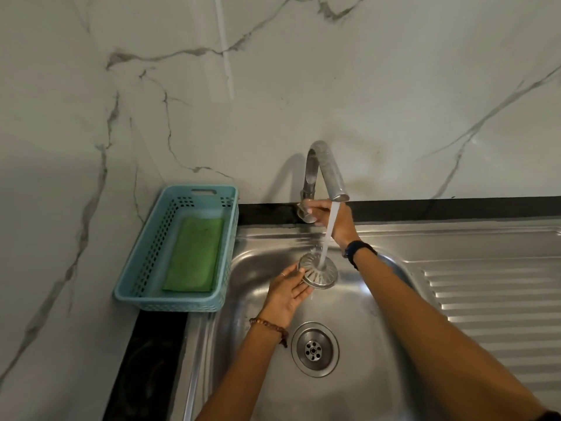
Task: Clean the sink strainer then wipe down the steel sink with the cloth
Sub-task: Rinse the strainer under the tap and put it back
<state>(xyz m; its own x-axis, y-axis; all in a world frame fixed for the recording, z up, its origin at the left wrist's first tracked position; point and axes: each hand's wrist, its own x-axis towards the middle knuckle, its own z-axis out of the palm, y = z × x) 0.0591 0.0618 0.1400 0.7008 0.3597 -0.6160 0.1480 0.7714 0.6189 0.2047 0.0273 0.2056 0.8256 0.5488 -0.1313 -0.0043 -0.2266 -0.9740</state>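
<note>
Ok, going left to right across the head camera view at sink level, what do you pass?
Blue basket holding the green cloth → left hand → sink strainer under the running water → right hand on the tap handle → ribbed draining board.

The sink (349,396) is the landmark: the drain (315,349) lies in its basin, the strainer (318,273) above that under the tap (323,171) at its back edge. Left of the sink sits a basket (145,253) with the cloth (194,253) inside; the drainboard (491,299) lies right.
</note>
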